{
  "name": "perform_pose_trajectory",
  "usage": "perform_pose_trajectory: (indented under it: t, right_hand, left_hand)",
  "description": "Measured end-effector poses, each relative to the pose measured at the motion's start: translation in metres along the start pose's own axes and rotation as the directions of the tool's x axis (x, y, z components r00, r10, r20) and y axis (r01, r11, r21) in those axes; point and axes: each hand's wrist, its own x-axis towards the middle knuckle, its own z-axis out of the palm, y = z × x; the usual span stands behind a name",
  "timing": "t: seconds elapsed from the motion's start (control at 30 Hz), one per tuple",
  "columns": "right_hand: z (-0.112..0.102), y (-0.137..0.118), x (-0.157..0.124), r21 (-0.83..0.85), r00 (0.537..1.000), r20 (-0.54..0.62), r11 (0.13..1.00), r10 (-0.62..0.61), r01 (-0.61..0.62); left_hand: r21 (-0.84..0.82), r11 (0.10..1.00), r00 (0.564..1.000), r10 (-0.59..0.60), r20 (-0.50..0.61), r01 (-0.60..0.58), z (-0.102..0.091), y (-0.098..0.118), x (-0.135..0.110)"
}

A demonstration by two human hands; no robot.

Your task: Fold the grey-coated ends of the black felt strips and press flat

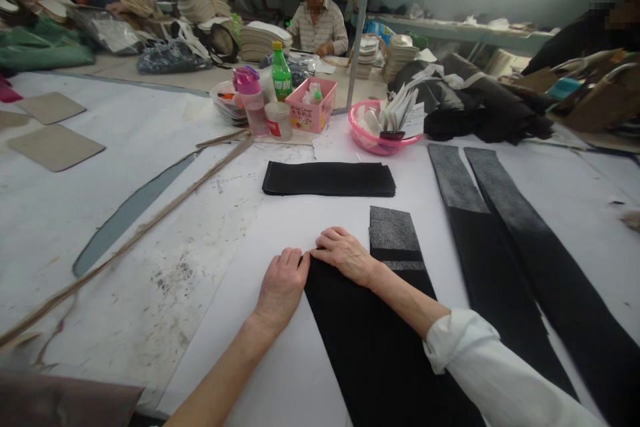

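A long black fabric strip (370,340) runs from the table's near edge up to both hands. My left hand (284,283) pinches its far left corner between thumb and curled fingers. Over the same end, my right hand (345,255) grips the far edge, its fingertips close to the left thumb. Beside the right wrist lies another piece with a grey fuzzy end (394,230), partly under the black strip and my right arm. Just beyond the hands rests a neat stack of black fabric pieces (329,179).
Two long black strips with grey ends (457,177) lie to the right. At the back stand a pink basin (363,137) of papers, a pink box (313,113), a green bottle (281,73) and a tumbler (253,103). A metal pole (361,27) rises there. Other people sit beyond.
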Motion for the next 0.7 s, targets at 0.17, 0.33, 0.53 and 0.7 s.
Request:
perform_pose_trajectory:
  t: [0.17, 0.33, 0.53, 0.7]
  right_hand:
    - [0.002, -0.001, -0.001, -0.017, 1.0, -0.023, 1.0, 0.01, -0.011]
    - [0.006, 0.001, -0.003, 0.008, 0.999, -0.047, 1.0, 0.017, -0.016]
    - [0.01, 0.001, -0.005, -0.034, 0.998, -0.06, 0.999, 0.014, -0.016]
    - [0.013, 0.0, -0.006, -0.071, 0.998, -0.07, 0.997, 0.001, -0.006]
  left_hand:
    - [-0.068, 0.998, 1.0, 0.014, 0.01, -0.014, -0.005, 0.0, 0.0]
    - [-0.018, 0.999, 0.999, 0.041, 0.022, -0.04, -0.004, 0.0, -0.007]
    - [0.063, 0.997, 0.998, 0.044, 0.034, -0.046, -0.006, -0.001, -0.015]
    - [0.017, 1.0, 1.0, 0.015, 0.003, -0.015, -0.006, 0.003, -0.009]
